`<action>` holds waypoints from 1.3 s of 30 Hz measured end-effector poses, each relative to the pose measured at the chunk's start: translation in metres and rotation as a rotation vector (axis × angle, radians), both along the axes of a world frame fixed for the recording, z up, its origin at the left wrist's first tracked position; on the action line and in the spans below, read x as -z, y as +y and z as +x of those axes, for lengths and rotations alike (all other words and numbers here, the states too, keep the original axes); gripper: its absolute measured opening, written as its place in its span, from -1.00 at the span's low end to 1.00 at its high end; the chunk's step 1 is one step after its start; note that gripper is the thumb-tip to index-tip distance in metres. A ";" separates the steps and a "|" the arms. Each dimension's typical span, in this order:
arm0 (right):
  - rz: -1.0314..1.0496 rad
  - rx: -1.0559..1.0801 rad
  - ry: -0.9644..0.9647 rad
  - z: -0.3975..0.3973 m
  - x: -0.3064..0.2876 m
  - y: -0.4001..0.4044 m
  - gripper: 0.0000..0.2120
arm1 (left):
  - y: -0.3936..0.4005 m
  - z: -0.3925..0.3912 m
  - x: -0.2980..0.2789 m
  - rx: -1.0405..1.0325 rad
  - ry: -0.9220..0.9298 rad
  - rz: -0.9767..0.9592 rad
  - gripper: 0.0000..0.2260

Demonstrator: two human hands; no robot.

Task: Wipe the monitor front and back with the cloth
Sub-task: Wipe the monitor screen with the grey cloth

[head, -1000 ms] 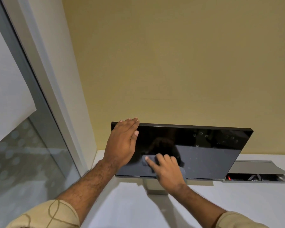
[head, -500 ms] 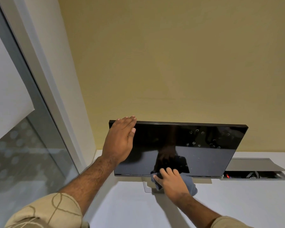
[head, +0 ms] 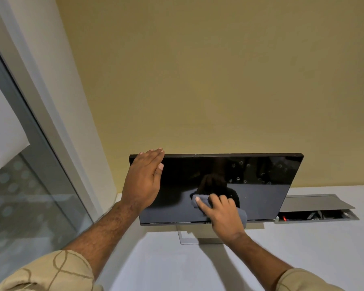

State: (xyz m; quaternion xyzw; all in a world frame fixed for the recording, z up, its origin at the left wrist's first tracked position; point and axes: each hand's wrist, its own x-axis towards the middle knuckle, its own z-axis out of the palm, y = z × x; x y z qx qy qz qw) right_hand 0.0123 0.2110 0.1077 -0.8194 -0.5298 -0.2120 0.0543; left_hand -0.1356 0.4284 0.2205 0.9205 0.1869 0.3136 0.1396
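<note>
A person's right hand (head: pixel 223 215) presses a grey cloth (head: pixel 200 201) against the lower middle of a dark monitor (head: pixel 261 185), which stands on a white bench (head: pixel 303 248) before a yellow wall (head: pixel 219 80). Half a second ago that hand and the cloth sat lower, at the screen's bottom edge and partly over the stand; they have since moved back up onto the glass, near where they were a second ago. The right hand's fingers (head: pixel 199 201) lie loosely bent on top of the cloth, the forefinger stretched out to the left, pushing rather than pinching. The left hand (head: pixel 144 181) stays flat against the monitor's upper left corner, its fingers straight and pressed together with the tips at the top edge and the thumb lying alongside (much as in both earlier frames). The cloth shows only at the fingertips and as a grey fold to the right of the hand; the rest is hidden under the palm. The hand also covers most of the maker's name on the lower bezel, and only part of the grey stand base (head: pixel 189 238) shows beneath. At the right, an open cable hatch (head: pixel 315 206) in the bench holds dark items and a small red spot too small to make out. Frosted glass (head: pixel 19 196) runs along the left.
</note>
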 end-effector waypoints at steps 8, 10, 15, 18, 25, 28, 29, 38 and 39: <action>-0.228 0.046 0.105 -0.002 0.044 -0.023 -0.25 | -0.001 -0.001 0.001 0.002 0.001 0.004 -0.54; -0.058 0.063 0.103 0.001 0.025 -0.022 -0.20 | -0.002 0.000 0.001 0.004 -0.006 0.006 -0.54; 0.448 0.051 0.209 0.010 -0.034 0.008 -0.43 | -0.002 0.003 0.004 -0.001 -0.039 -0.001 -0.56; 0.408 -0.009 0.164 0.009 -0.039 0.020 -0.38 | -0.001 0.003 0.005 0.001 -0.046 0.008 -0.57; -0.023 -0.014 0.121 -0.001 0.014 -0.002 -0.17 | -0.001 0.003 0.003 0.006 -0.042 0.007 -0.56; 0.137 0.012 0.189 0.000 0.005 -0.005 -0.35 | -0.002 0.003 0.004 0.008 -0.046 0.004 -0.56; 0.215 0.012 0.198 0.000 -0.007 -0.001 -0.41 | -0.002 0.003 0.004 0.009 -0.050 0.003 -0.56; 0.472 0.023 0.181 -0.007 -0.092 0.040 -0.62 | 0.001 0.004 0.005 0.023 -0.091 0.012 -0.59; 0.490 0.045 0.203 -0.004 -0.089 0.034 -0.62 | 0.000 0.004 0.005 0.024 -0.099 0.013 -0.59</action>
